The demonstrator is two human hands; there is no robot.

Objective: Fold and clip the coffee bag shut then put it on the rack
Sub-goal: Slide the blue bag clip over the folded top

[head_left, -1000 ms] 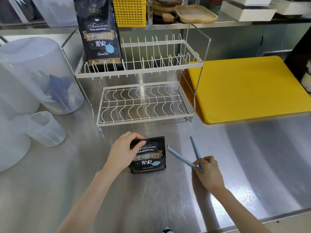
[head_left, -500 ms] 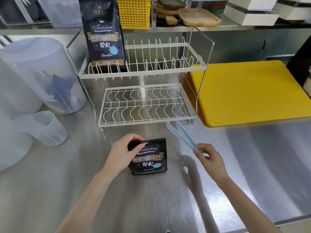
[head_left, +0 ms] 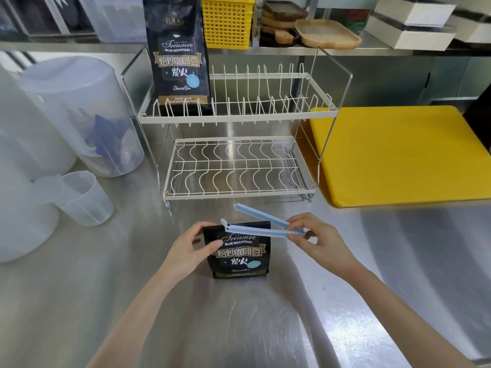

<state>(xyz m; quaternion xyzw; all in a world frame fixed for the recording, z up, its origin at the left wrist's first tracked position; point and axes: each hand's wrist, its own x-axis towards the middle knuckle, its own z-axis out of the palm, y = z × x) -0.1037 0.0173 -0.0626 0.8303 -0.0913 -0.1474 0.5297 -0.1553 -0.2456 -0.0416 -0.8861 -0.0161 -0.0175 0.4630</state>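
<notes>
A small black coffee bag [head_left: 240, 257] with its top folded down stands on the steel counter. My left hand [head_left: 191, 249] grips its upper left corner. My right hand [head_left: 317, 239] holds a light blue sealing clip [head_left: 261, 225] by its hinged end. The clip's two arms are spread apart, the lower one lying across the bag's folded top edge, the upper one raised behind it. The white two-tier wire rack [head_left: 236, 116] stands just behind, with a taller coffee bag [head_left: 180, 57] upright at the left of its top tier.
A yellow cutting board [head_left: 398, 155] lies right of the rack. Translucent plastic containers [head_left: 79, 112] and a small measuring cup [head_left: 82, 197] crowd the left. A shelf behind holds a yellow basket [head_left: 227, 21] and wooden trays [head_left: 318, 33].
My right hand lifted the clip off the counter and carried it left to the bag's folded top, arms still spread. My left hand kept its hold on the bag.
</notes>
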